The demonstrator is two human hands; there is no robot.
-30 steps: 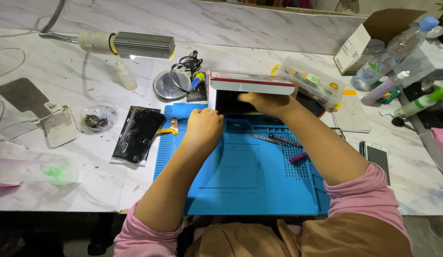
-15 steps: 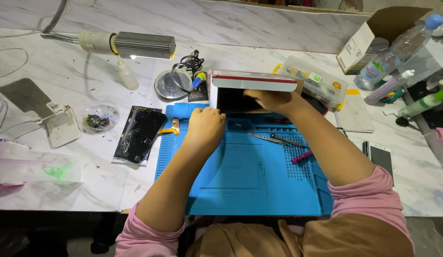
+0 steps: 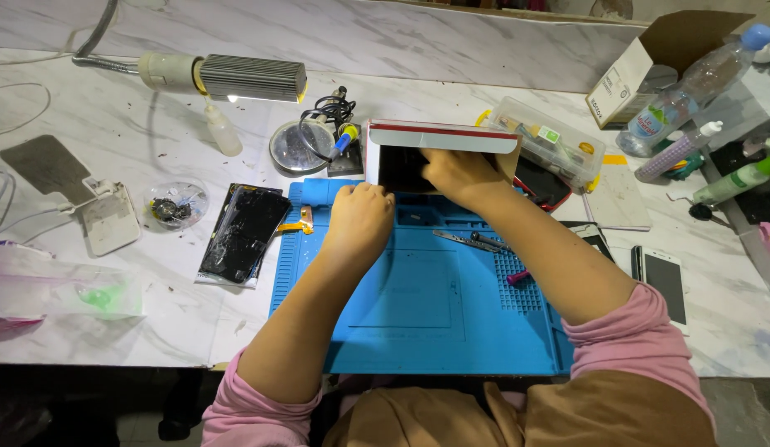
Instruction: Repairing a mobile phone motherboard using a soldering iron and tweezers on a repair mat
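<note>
tweezers [image 3: 468, 240] lie on the mat [image 3: 418, 314], cracked screen [image 3: 243, 233] left of it, phone [image 3: 665, 281] right.

The right hand [image 3: 455, 172] covers the lower right of the dark screen set in the white box [image 3: 439, 149], so its fingertips and grip cannot be made out. The left hand [image 3: 362, 217] hides the mat's [image 3: 418, 314] far edge. At the worktop's left edge a plastic bag [image 3: 54, 290] is cut off.
</note>
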